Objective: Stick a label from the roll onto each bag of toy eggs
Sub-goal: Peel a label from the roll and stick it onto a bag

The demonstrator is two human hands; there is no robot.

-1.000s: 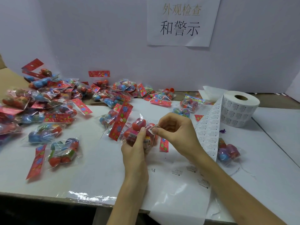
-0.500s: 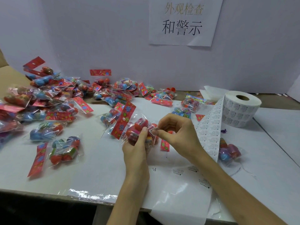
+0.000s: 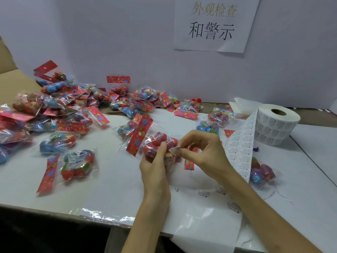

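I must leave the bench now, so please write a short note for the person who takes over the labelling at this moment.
Left hand grips one bag of toy eggs over the table.
Right hand pinches a single label at that bag; it is not yet pressed flat.
The label roll stands at the right, its strip trailing toward the front edge.
Done: cannot tell which of the other bags carry labels.
Left: press this label down, then label the rest.
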